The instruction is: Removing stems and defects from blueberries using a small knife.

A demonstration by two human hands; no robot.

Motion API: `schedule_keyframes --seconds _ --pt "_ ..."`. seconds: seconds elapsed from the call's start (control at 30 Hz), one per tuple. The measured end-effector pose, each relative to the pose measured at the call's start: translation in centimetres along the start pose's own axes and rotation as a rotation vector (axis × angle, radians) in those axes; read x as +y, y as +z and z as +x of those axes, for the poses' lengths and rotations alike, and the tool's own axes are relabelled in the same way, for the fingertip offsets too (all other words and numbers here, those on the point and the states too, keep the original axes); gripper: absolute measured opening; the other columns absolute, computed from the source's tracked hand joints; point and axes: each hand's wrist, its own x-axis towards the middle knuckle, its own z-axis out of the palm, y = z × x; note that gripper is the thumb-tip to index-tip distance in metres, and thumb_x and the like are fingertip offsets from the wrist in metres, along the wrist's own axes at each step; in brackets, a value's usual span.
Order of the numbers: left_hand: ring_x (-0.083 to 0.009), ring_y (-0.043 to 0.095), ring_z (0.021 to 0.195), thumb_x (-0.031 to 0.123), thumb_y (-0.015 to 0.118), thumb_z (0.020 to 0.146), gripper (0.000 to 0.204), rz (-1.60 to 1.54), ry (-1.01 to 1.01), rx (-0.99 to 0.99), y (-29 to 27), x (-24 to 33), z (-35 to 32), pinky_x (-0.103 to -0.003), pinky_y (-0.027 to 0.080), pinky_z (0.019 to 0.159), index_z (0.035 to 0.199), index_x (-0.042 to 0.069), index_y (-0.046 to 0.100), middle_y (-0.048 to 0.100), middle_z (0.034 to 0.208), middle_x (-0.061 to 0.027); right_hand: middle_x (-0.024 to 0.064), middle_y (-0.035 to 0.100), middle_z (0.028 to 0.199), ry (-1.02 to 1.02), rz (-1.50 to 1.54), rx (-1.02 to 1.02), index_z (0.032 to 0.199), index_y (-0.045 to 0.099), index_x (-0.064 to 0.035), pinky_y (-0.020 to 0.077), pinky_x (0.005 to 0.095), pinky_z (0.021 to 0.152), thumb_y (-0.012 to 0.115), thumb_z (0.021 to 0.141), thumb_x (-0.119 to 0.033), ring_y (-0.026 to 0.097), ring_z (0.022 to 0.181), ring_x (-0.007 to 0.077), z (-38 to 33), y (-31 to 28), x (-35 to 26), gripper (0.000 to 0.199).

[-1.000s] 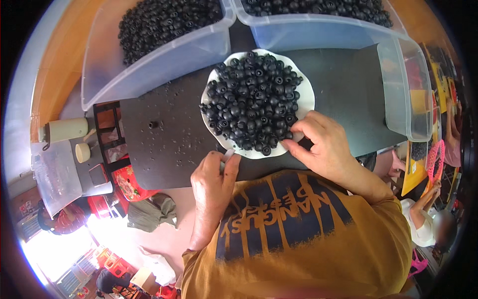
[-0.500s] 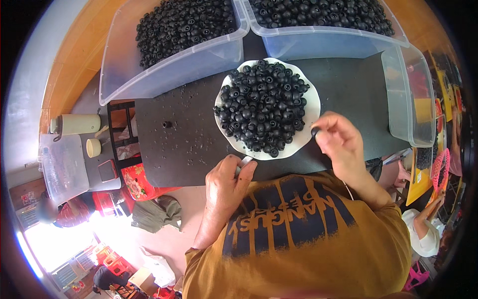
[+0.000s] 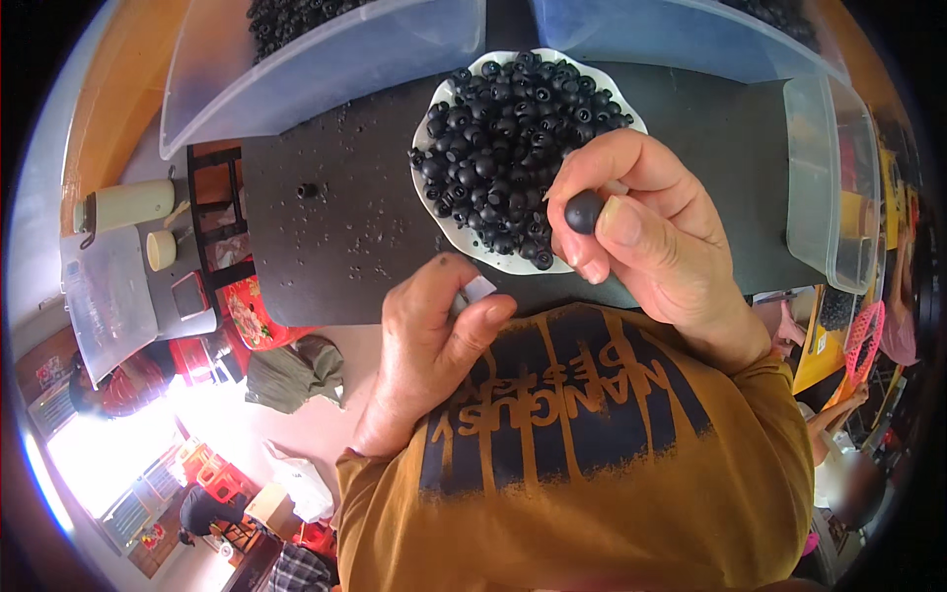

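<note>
right hand [image 3: 641,227] | pinches round matte-black bead [image 3: 583,211] (smooth) | left hand [image 3: 434,335] | flat blade [image 3: 478,289]

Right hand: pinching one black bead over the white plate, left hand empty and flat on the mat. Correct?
Not quite. The left hand is not empty: the head view shows a small pale piece pinched at its fingertips. The right hand does pinch one black bead by the white plate.

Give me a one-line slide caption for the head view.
Right hand pinches one black rubber cap over a white plate of them; left hand holds a small blade.
</note>
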Motion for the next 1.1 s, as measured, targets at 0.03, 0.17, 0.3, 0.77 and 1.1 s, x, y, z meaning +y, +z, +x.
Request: schedule_keyframes --seconds 0.03,0.17,0.3,0.77,1.1 --pt "-0.0212 0.051 0.054 0.030 0.066 0.080 0.032 -0.004 -0.012 0.005 0.1 0.2 0.3 -0.029 0.041 0.051 0.078 0.001 0.052 0.052 0.062 -0.0090 0.0059 0.051 0.075 0.003 -0.006 -0.007 0.100 0.051 0.0002 0.0400 0.0225 0.056 0.054 0.089 -0.025 0.046 0.059 0.0087 0.0 0.0 0.2 0.028" --pt "-0.0168 0.050 0.053 0.037 0.067 0.079 0.039 -0.019 0.083 0.048 0.1 1.4 1.7 -0.027 0.041 0.050 0.080 0.001 0.052 0.050 0.062 -0.0073 0.0015 0.049 0.072 0.108 -0.022 -0.033 0.099 0.052 0.0013 0.0370 0.0203 0.055 0.057 0.087 -0.030 0.044 0.058 0.0072 -0.2 0.0 0.4 0.034" --pt "-0.0148 0.050 0.050 0.045 0.068 0.074 0.048 -0.022 0.161 0.136 0.9 1.6 2.3 -0.025 0.041 0.046 0.078 0.000 0.051 0.051 0.061 -0.0068 0.0012 0.050 0.073 0.125 0.000 -0.028 0.102 0.051 0.0011 0.0350 0.0189 0.054 0.059 0.086 -0.030 0.043 0.058 0.0058 -0.2 0.5 0.7 0.035" --pt "-0.0228 0.052 0.051 0.054 0.065 0.069 0.055 0.009 0.127 0.144 0.6 0.6 1.6 -0.030 0.042 0.046 0.076 0.002 0.051 0.051 0.061 -0.0099 -0.0056 0.052 0.074 0.180 0.035 -0.030 0.103 0.051 -0.0052 0.0325 0.0152 0.054 0.051 0.092 -0.020 0.041 0.062 -0.0004 -0.2 2.2 2.2 0.019" --pt "-0.0240 0.052 0.051 0.055 0.059 0.075 0.055 0.051 0.156 0.192 0.7 -0.1 1.3 -0.031 0.042 0.046 0.077 0.001 0.050 0.050 0.060 -0.0102 -0.0057 0.047 0.073 0.123 0.049 -0.048 0.102 0.051 -0.0049 0.0315 0.0151 0.054 0.049 0.093 -0.022 0.037 0.059 0.0001 0.0 2.6 3.5 0.019"
